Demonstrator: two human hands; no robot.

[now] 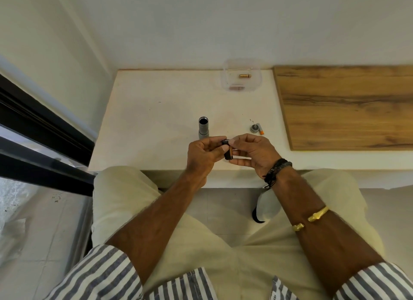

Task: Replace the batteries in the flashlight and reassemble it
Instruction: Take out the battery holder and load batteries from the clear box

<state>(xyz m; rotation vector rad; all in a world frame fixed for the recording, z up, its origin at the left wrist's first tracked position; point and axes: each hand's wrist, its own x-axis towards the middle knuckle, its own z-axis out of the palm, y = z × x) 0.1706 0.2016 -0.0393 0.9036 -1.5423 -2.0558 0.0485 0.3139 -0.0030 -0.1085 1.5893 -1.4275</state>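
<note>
The grey flashlight body (203,129) stands upright on the white table (156,121), its open end facing up, just beyond my left hand (204,155). Both hands hold a small black battery holder (227,150) above the table's front edge; my left hand grips it from the left, and my right hand (252,153) pinches its top end from the right. The round grey end cap (254,128) lies on the table to the right, with a grey and orange battery (260,129) beside it. Whether batteries sit in the holder is hidden.
A clear plastic box (242,76) at the table's back edge holds a gold-coloured battery (245,76). A wooden board (346,107) covers the right side. A black window frame (42,138) runs along the left. My knees sit under the front edge.
</note>
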